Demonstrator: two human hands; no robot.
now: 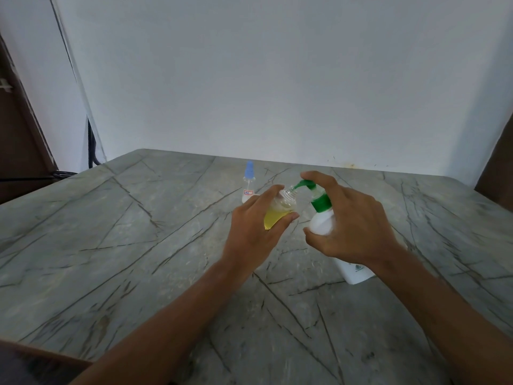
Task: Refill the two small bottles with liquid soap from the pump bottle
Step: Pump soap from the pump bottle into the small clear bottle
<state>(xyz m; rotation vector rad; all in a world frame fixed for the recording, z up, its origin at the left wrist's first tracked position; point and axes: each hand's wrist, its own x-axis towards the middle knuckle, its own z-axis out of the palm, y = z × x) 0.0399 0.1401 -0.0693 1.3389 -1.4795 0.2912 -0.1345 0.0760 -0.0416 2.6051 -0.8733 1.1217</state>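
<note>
My left hand (254,232) holds a small clear bottle (277,215), tilted, uncapped and partly filled with yellow liquid. Its open neck meets the green nozzle of the white pump bottle (323,218). My right hand (352,226) wraps the pump bottle's body, with the index finger resting on top of the green pump head. The pump bottle leans, its base on the table near my right wrist. A second small bottle (248,184) with a blue cap and a white label stands upright on the table behind my left hand.
A grey marble-pattern table (138,245) fills the lower view, against a white wall (277,79). Dark cables hang at the table's far left corner. Dark wooden edges show at both sides of the view.
</note>
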